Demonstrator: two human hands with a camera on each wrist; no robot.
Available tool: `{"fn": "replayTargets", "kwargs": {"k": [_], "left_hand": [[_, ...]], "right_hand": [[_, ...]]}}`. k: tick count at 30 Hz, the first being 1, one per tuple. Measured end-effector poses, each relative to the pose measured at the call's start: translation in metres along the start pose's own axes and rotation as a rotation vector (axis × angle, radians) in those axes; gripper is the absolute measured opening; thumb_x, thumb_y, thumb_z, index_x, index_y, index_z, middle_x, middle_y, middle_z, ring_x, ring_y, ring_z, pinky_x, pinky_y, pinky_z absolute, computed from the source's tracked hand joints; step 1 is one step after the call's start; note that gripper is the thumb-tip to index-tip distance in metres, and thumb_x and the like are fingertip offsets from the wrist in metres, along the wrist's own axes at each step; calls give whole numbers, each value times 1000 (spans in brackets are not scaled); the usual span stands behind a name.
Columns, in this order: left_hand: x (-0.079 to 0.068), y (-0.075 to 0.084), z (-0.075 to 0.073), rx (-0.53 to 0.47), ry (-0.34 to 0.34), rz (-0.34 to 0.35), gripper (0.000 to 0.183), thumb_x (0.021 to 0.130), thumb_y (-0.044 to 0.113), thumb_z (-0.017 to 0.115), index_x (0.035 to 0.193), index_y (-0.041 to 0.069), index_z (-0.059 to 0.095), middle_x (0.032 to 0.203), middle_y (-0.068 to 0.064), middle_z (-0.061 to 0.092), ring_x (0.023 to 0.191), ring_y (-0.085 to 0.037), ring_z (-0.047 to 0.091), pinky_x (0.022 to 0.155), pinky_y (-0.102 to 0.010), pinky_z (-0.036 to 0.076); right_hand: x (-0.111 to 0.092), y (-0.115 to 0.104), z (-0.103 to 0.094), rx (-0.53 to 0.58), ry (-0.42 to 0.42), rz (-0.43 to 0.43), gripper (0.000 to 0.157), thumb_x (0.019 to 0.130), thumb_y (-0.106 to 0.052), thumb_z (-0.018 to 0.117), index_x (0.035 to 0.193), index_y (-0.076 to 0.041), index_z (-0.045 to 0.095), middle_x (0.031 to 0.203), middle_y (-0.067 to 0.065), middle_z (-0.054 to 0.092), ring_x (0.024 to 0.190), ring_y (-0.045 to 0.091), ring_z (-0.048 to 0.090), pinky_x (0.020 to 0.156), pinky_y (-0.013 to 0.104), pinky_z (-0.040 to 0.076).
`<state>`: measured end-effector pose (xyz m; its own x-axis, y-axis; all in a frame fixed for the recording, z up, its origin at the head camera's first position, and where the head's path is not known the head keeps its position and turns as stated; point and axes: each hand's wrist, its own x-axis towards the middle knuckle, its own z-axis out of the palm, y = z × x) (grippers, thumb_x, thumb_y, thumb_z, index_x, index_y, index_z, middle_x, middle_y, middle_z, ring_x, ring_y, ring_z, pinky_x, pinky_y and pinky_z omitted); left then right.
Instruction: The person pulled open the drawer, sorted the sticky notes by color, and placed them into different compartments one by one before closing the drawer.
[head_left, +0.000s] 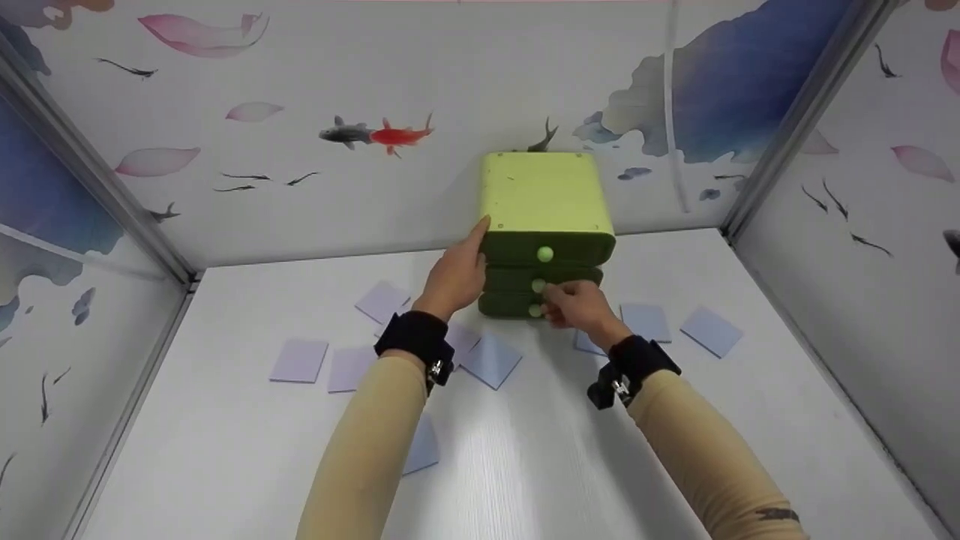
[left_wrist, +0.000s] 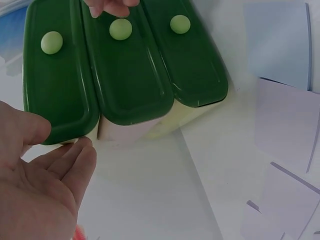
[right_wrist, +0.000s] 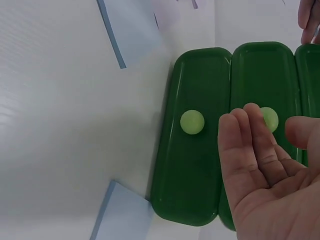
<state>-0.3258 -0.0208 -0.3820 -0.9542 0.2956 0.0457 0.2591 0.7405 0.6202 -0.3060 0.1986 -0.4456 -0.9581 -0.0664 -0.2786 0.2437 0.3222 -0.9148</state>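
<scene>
A small drawer cabinet (head_left: 544, 191) with a light green top and several dark green fronts stands against the back wall. Each front has a round pale green knob. My left hand (head_left: 456, 277) lies along the cabinet's upper left side, its fingers at the top drawer (left_wrist: 60, 95). At the middle drawer (left_wrist: 132, 82), my right hand (head_left: 576, 304) has its fingertips beside the middle knob (right_wrist: 270, 119). In the right wrist view a gap shows between thumb and knob, and the fingers are fairly straight. The bottom drawer's knob (right_wrist: 192, 122) is untouched.
Several pale purple square cards (head_left: 298, 361) lie on the white table (head_left: 225, 450) left of the cabinet. Blue square cards (head_left: 711, 331) lie to its right, and another blue card (head_left: 491, 361) lies in front. Printed walls (head_left: 300, 202) enclose the table at the back and sides.
</scene>
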Motion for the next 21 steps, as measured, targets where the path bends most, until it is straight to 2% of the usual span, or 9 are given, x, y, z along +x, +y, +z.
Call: {"fn": "replayTargets", "kwargs": {"k": [3,8,14,18,21], "left_hand": [[3,-2,2,-14,-2,-32,57,106,16,36,158,18,14,154,-10,41,126,-27,55,105,-41,44],[6,-5,3,-48,-31,-66,55,107,20,33,157,11,13,153,-13,41,133,-27,49,111,-40,40],[7,-9,2,-28,-43,-69,48,107,21,31,152,4,30,145,-16,50,134,-29,48,113,-41,38],[8,-10,5,1,-39,-76,43,108,22,30,144,2,41,135,-18,58,126,-32,55,106,-44,44],[10,-10,8,15,-25,-77,43,108,24,30,142,1,43,129,-19,61,122,-33,58,103,-45,46]], "right_hand": [[3,4,5,38,11,21,45,103,-31,48,118,9,61,100,17,68,84,17,67,77,29,58],[11,6,13,137,30,52,43,102,-34,47,112,5,61,93,10,66,80,16,64,80,32,58],[17,6,19,242,50,85,40,102,-34,47,109,4,59,87,8,63,76,15,61,82,34,57],[17,6,21,264,43,87,39,102,-33,49,108,4,59,88,9,65,77,16,62,89,40,56],[17,7,22,265,46,89,39,102,-33,50,105,4,60,89,8,65,79,16,63,91,41,56]]}}
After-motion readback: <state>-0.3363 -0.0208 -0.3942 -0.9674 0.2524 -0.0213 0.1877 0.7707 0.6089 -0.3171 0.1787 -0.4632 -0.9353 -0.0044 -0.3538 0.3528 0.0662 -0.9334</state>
